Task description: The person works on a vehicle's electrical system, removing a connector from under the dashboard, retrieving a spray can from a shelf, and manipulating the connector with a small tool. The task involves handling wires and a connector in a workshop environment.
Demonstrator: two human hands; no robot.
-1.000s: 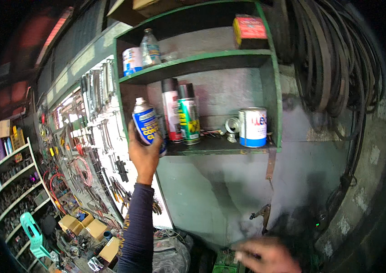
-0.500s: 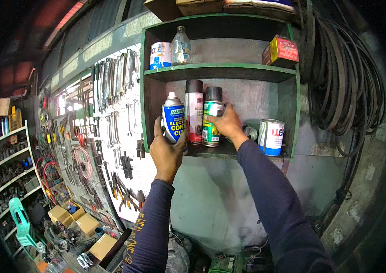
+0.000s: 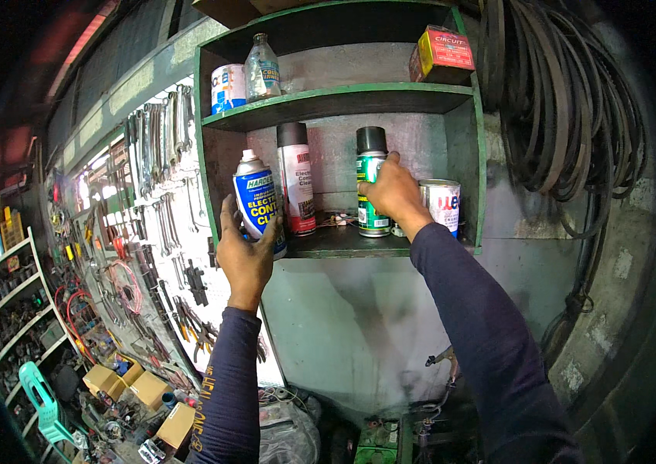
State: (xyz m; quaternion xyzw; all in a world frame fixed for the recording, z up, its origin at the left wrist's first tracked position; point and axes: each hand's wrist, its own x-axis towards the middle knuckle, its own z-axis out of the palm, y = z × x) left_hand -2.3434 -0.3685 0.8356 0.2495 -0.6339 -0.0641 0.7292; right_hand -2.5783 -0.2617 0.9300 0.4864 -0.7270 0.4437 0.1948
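Note:
My left hand (image 3: 244, 259) is closed around the lower part of a blue spray can (image 3: 258, 193) with a pale nozzle and no cap. The can tilts slightly at the left front of the green shelf unit's (image 3: 328, 100) lower compartment. With my right hand (image 3: 399, 192) I grip a green spray can (image 3: 374, 222) with a black cap, upright at the lower shelf. Between the two, a red-and-white spray can (image 3: 298, 185) with a black cap stands untouched. Right of my right hand is a white-and-blue paint can (image 3: 445, 203), partly hidden by that hand.
The upper compartment holds a paint can (image 3: 227, 89), a glass bottle (image 3: 263, 69) and a red-and-yellow box (image 3: 442, 56). Black belts (image 3: 567, 116) hang at the right. Wrenches (image 3: 159, 131) line the left wall. A green plastic chair (image 3: 40, 394) and cardboard boxes (image 3: 150, 389) are lower left.
The green can has moved right in my right hand, leaving a gap beside the red-and-white can. Small bits on the shelf now show in that gap. My left hand keeps the blue can.

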